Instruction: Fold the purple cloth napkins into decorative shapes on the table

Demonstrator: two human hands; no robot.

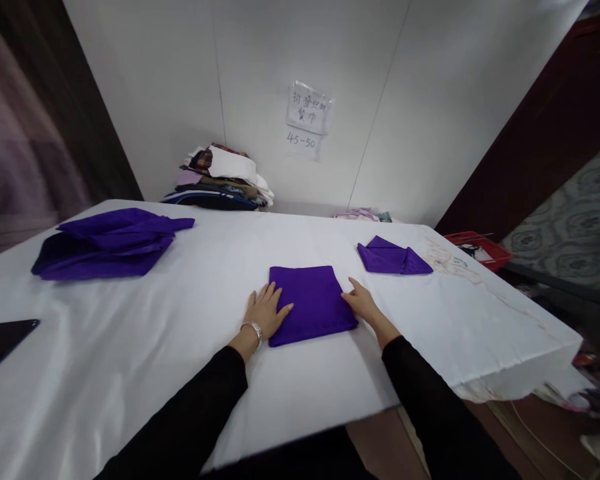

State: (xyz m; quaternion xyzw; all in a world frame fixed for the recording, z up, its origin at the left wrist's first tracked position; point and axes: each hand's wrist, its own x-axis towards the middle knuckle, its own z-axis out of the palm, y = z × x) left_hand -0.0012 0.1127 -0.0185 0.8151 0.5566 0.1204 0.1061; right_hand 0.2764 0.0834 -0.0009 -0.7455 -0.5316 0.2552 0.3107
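Note:
A purple napkin (313, 303), folded into a rough square, lies on the white-covered table in front of me. My left hand (265, 312) rests palm down along its left edge, fingers spread and a silver-coloured bracelet at the wrist. At the right edge is my right hand (363, 303), its thumb over the cloth and its index finger pointing away from it. The other right fingers are mostly hidden, curled at the napkin's side. Farther right sits a smaller purple napkin (393, 257) folded with pointed corners. Loosely heaped purple cloths (113, 243) lie at the far left.
The white tablecloth (205, 280) spreads to both sides. A dark flat device (3, 343) lies at the left edge. Piled clothes (225, 177) stand against the wall, below and left of a handwritten sign (309, 110). A red basket (485, 250) is beyond the table's right side.

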